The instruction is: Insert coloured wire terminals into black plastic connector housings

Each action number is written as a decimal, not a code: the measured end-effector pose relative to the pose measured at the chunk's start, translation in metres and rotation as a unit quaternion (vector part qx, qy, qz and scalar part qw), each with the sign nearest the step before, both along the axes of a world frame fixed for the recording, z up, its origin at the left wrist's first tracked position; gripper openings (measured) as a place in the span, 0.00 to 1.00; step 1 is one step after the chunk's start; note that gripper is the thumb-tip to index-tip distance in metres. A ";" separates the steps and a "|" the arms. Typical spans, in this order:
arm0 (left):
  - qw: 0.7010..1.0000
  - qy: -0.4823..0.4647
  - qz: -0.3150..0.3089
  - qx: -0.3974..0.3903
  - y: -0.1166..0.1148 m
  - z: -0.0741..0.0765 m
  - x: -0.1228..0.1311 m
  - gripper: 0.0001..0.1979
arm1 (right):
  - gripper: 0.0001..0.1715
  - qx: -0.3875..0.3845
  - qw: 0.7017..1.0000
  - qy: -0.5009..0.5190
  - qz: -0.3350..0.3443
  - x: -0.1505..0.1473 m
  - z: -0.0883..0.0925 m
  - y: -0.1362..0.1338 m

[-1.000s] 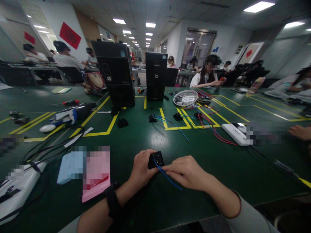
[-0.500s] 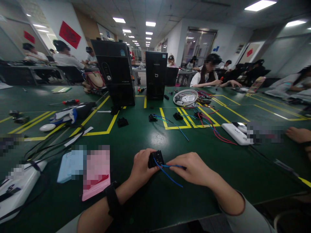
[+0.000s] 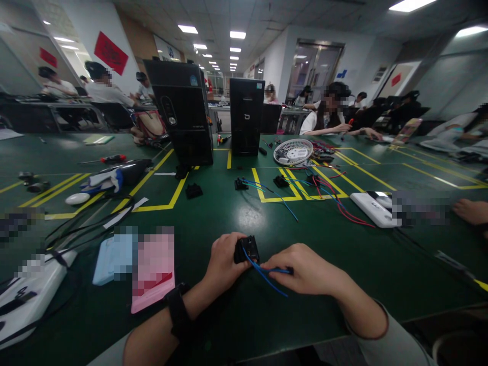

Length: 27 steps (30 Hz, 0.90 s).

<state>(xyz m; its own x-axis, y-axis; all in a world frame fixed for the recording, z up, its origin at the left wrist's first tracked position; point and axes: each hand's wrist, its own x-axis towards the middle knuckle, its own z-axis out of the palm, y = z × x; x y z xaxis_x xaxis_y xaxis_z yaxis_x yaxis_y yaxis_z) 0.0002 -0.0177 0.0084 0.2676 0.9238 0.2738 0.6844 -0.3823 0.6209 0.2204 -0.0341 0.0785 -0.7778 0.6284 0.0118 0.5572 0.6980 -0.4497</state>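
Note:
My left hand is wrapped round the side of a small black plastic connector block, with its contact side turned toward me. Two blue wires run out of the block; one hangs loose to the lower right. My right hand is closed in a pinch on the other blue wire, just right of the block. A dark tip shows beside its fingers; what it belongs to is hidden. Beyond my hands lie similar black blocks, one bare and one with blue and green wires.
Two black computer towers stand at the back. A white basket of parts sits right of them. Left are a pink pouch, a light blue packet and cables; right, a white power strip and another person's hand.
My right hand has moved slightly down, and the pinched blue wire now slants down close to the loose one. My left hand still holds the block in nearly the same place.

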 end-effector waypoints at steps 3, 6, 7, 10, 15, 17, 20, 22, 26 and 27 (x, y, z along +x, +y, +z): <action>1.000 -0.003 -0.001 -0.002 0.000 0.000 0.000 0.21 | 0.14 0.026 0.999 -0.010 -0.039 0.002 0.000 0.000; 1.000 -0.004 -0.002 -0.002 0.000 0.000 0.000 0.22 | 0.14 0.055 0.996 0.000 -0.072 0.000 -0.003 -0.001; 1.000 -0.004 0.000 -0.002 0.000 -0.001 0.000 0.22 | 0.14 0.061 0.995 0.012 -0.078 -0.001 -0.005 -0.001; 1.000 -0.007 0.003 -0.004 0.000 -0.001 0.000 0.22 | 0.15 0.070 0.993 0.058 -0.078 -0.007 -0.012 -0.003; 1.000 -0.009 -0.006 -0.002 0.000 -0.001 -0.001 0.23 | 0.15 0.049 0.995 0.082 -0.019 -0.010 -0.012 -0.004; 1.000 -0.008 -0.008 -0.002 0.000 -0.002 -0.001 0.23 | 0.15 0.029 0.998 0.063 0.005 -0.008 -0.008 -0.004; 1.000 -0.007 -0.003 -0.004 0.001 -0.002 -0.001 0.23 | 0.14 -0.006 0.999 0.033 0.025 -0.004 -0.003 -0.003; 1.000 -0.008 0.001 -0.006 0.001 -0.003 -0.001 0.23 | 0.14 -0.020 0.999 0.017 0.022 -0.003 -0.001 -0.002; 1.000 -0.012 0.006 -0.004 0.001 -0.002 0.000 0.22 | 0.15 -0.007 1.000 -0.004 -0.014 -0.001 -0.001 -0.002; 1.000 -0.012 0.007 -0.004 0.001 -0.002 0.000 0.22 | 0.15 0.000 1.000 -0.006 -0.023 0.000 -0.001 -0.002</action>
<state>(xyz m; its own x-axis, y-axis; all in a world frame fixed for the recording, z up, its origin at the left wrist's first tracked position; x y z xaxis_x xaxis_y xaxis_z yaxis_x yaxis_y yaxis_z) 0.0000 -0.0169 0.0067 0.2486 0.9296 0.2721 0.6738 -0.3677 0.6409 0.2200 -0.0358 0.0771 -0.7476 0.6641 0.0032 0.5943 0.6711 -0.4432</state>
